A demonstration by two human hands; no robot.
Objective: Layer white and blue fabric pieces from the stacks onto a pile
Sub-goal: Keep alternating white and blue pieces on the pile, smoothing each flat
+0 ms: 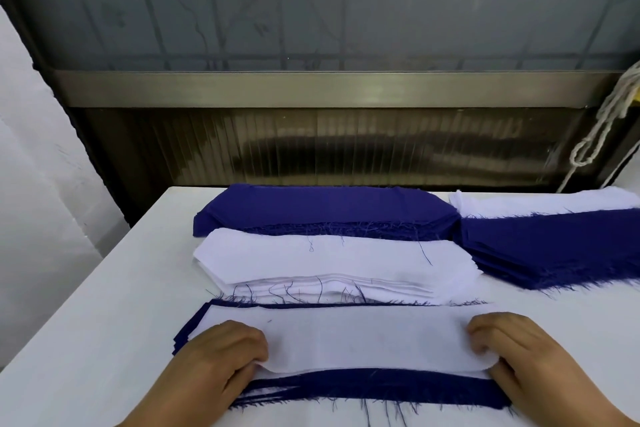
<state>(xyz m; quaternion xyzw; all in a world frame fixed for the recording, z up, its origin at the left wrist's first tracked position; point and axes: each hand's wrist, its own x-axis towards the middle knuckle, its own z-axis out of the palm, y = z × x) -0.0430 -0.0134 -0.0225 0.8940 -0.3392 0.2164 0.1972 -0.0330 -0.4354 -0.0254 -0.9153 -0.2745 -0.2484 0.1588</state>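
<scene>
Fabric pieces cover a white worktop (104,288), seen from above by the person working. At far left a pale sheet or curtain (31,184) hangs beside the worktop, its top and bottom cut off by the frame. The left hand (221,354) rests near the left end of the pile (363,388), fingers curled over the edge of a white piece (363,336) that lies on top; the fingertips are tucked out of sight, so whether they pinch the cloth or only press it cannot be told. Frayed blue layers show beneath the white piece along the near edge. Behind the pile sits a white stack (329,263), loose blue threads lying across it, and behind that a blue stack (322,208). The right hand (516,347) holds the white piece's right end, its fingers curled over the cloth and the thumb at the edge. Further right lies another blue stack (561,246), cut off by the frame, with a white stack behind it (540,203) mostly hidden. A knotted pale cord (599,135) hangs at far right. Both wrists leave the frame at the bottom.
</scene>
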